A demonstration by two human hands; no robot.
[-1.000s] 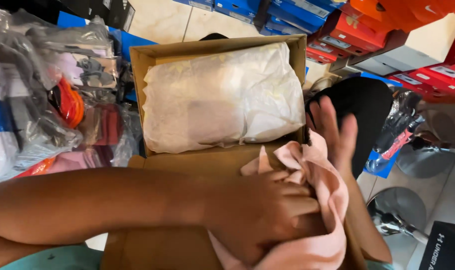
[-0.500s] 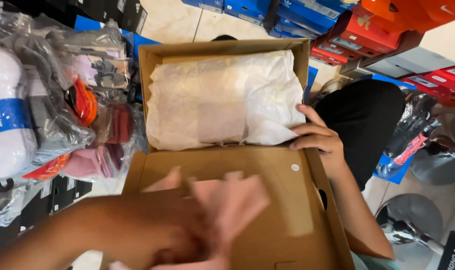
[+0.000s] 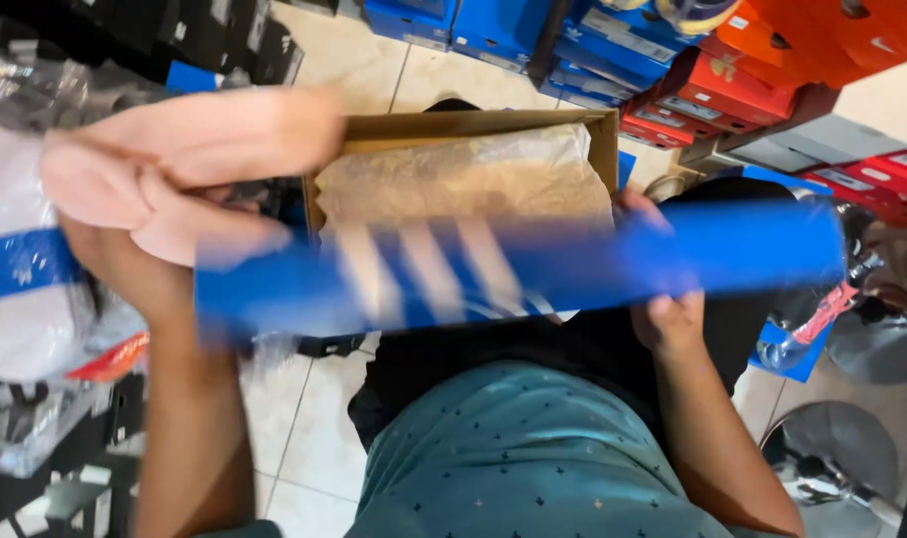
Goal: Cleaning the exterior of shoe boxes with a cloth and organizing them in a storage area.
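1. The left hand [image 3: 115,264] grips the left end of a long blue box lid [image 3: 513,264] with white stripes; its fingers are hidden behind the lid and the cloth, so I cannot tell how they are set.
2. A pink cloth [image 3: 174,164] is bunched in the same hand, lying above and over its knuckles; the cloth is blurred.
3. The right hand [image 3: 667,309] holds the lid right of its middle; its fingers [image 3: 638,204] curl over the lid's top edge, pressed close together, thumb side below the lid.
4. The lid runs crosswise between the two hands, blurred; just beyond the fingers sits an open cardboard shoe box [image 3: 473,125] lined with crumpled tissue paper [image 3: 463,179].
5. Left of the left hand lie clear-wrapped white and blue packages [image 3: 20,289]; beyond the right fingers stand stacked red and orange boxes [image 3: 772,70] and blue boxes [image 3: 463,25]; near the right wrist a chrome stool [image 3: 842,448] stands on the tiled floor [image 3: 294,428].
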